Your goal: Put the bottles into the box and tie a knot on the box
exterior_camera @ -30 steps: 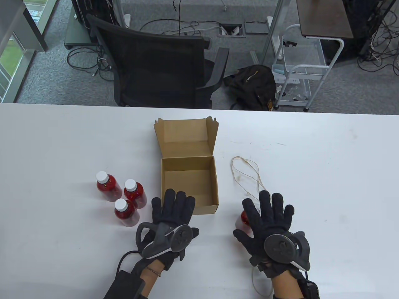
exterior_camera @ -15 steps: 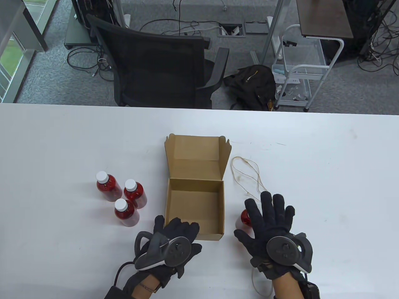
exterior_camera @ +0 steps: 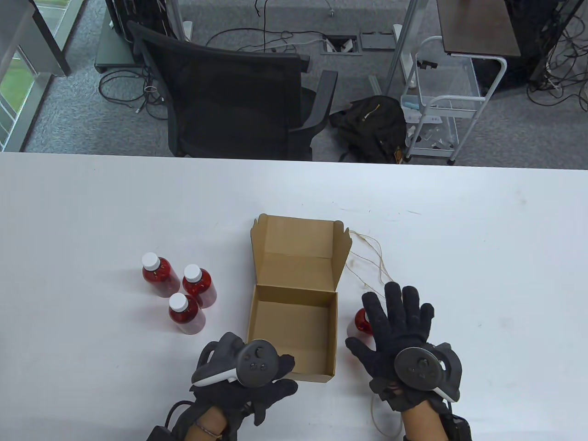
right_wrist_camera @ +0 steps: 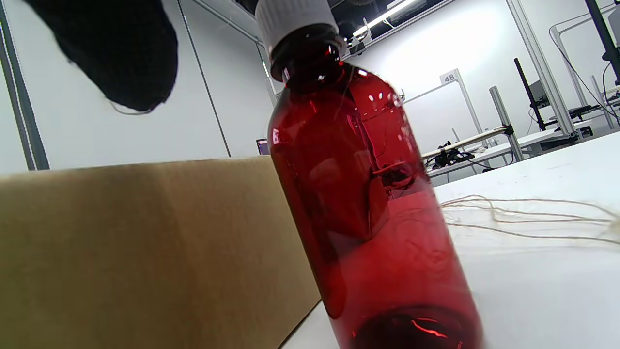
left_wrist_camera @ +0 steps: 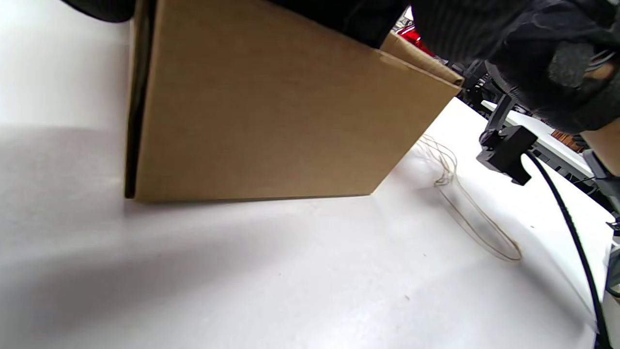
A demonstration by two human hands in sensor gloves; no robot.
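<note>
Left hand is gripping the box edge; right hand, fingers spread wide, is hovering over 1 bottle, risking toppling it.

table white | box | four bottles | string

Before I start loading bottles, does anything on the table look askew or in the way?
The string stands out: the open box sits skewed, and its raised lid covers the string's far loop. The fourth bottle stands apart under the right hand, close beside the box. Nothing spilled or damaged.
</note>
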